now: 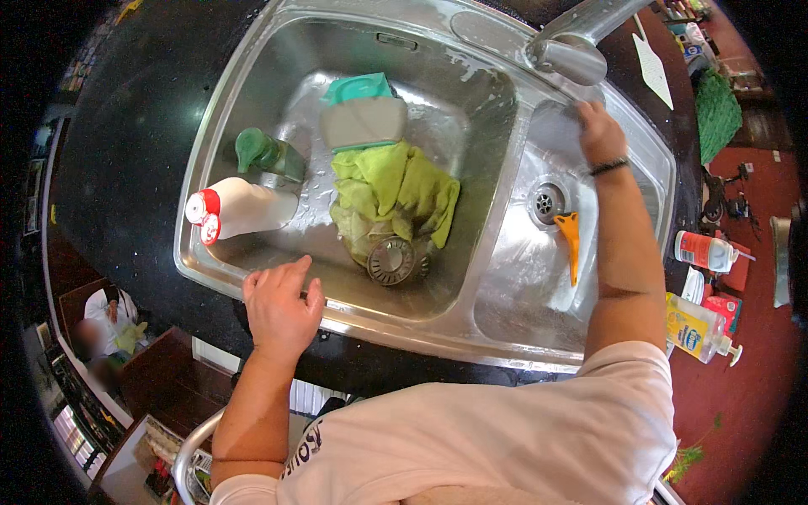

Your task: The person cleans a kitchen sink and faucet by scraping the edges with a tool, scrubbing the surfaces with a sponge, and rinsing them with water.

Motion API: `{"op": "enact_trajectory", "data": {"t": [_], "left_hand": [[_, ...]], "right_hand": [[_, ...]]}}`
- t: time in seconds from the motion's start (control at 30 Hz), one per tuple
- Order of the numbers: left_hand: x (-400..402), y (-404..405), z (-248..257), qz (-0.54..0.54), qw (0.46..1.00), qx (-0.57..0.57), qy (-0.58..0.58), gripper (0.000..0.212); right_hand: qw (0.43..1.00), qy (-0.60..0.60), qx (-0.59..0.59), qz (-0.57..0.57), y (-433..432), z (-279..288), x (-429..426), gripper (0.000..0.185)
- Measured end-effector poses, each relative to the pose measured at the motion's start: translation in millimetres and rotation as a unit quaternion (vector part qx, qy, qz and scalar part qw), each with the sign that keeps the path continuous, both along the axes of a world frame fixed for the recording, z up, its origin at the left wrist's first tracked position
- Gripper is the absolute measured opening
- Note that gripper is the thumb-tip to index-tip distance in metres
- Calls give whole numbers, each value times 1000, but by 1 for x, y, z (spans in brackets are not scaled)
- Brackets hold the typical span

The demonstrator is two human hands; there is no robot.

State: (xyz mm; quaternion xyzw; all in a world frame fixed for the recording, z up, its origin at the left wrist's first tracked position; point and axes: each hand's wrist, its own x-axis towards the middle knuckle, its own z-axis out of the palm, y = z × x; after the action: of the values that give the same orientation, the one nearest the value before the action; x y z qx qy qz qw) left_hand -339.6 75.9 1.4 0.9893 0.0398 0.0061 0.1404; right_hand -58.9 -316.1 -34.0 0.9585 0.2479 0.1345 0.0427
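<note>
My right hand, blurred and with a dark band at its wrist, is at the back of the small basin, just below the faucet; whether it holds anything does not show. My left hand is empty, fingers spread, over the sink's front rim. A yellow-green cloth lies in the large basin, with a metal sink strainer at its near end and a grey and teal item beyond. At left are a green pump bottle and a white bottle with red caps. An orange-handled scraper lies beside the small drain.
Right of the sink are a red-labelled bottle and a clear pump bottle with a yellow label. A sheet with writing lies behind the sink on the dark countertop. Another person is at the far left.
</note>
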Motion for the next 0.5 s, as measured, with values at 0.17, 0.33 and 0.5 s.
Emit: {"op": "enact_trajectory", "data": {"t": [0.17,0.33,0.5], "left_hand": [[-1,0,0,3,1000,3,-2,26],[2,-4,-1,0,1000,14,4,26],[-1,1,-4,-4,1000,15,-1,26]], "right_hand": [[987,55,-45,-147,-29,11,-14,16],[995,94,-1,-39,50,9,9,26],[995,80,49,-40,96,9,8,23]]}}
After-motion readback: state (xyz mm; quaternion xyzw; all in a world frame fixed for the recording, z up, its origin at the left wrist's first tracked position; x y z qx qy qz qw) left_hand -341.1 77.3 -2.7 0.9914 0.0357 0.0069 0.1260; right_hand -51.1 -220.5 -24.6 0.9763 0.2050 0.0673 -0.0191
